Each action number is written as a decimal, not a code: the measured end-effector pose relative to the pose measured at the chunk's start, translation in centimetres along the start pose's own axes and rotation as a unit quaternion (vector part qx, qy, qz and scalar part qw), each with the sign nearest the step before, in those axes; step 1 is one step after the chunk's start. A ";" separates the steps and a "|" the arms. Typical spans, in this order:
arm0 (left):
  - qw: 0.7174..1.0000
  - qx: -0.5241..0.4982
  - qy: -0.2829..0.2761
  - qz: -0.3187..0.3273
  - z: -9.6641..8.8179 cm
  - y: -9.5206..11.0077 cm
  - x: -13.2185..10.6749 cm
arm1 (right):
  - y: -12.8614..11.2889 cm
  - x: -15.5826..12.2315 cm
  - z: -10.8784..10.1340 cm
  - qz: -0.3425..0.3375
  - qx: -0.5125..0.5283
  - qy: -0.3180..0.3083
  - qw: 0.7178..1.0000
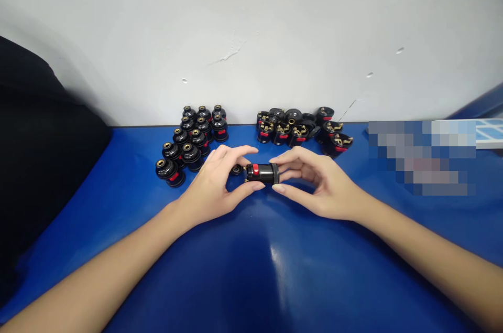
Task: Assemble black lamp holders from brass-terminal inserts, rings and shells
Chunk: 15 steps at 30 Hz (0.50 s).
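A black lamp holder body (261, 173) with a red switch lies sideways between my two hands, brass terminals at its left end. My left hand (220, 181) is curved around that end, thumb against the near side and index finger arched over the far side. With thumb and fingertips, my right hand (318, 181) pinches the black ring (276, 173) at the body's right end. The ring sits against the body; whether it is threaded on, I cannot tell. Behind my left fingers, a small black cap (236, 169) shows in part on the blue table.
Several capped lamp holders (191, 154) stand in rows at the left. Open lamp holder bodies (282, 133), loose caps (293, 116) and rings (312, 127) cluster at the back right. A white wall (251, 34) borders the blue table (251, 270). Black fabric (39, 154) is at far left.
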<state>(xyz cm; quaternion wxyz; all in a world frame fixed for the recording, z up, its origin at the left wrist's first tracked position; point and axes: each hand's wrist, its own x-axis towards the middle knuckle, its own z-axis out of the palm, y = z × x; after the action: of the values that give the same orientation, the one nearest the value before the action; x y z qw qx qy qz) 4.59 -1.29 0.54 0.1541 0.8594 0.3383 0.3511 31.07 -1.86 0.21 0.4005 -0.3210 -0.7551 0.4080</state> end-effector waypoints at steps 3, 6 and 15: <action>0.999 0.001 0.026 0.029 0.1 -0.2 0.1 | -0.1 0.0 0.0 0.000 0.004 0.000 1.000; 0.998 0.007 0.041 0.055 0.1 -0.3 0.2 | -0.2 0.1 0.0 0.000 0.008 -0.002 1.000; 0.999 0.023 -0.039 -0.008 -0.5 0.3 0.3 | 0.0 0.0 0.1 -0.005 -0.007 -0.024 1.000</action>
<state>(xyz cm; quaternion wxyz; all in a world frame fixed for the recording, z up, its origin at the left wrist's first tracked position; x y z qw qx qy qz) 4.48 -1.30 1.18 0.1501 0.8732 0.3467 0.3077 30.96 -1.96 0.15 0.3823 -0.3098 -0.7689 0.4082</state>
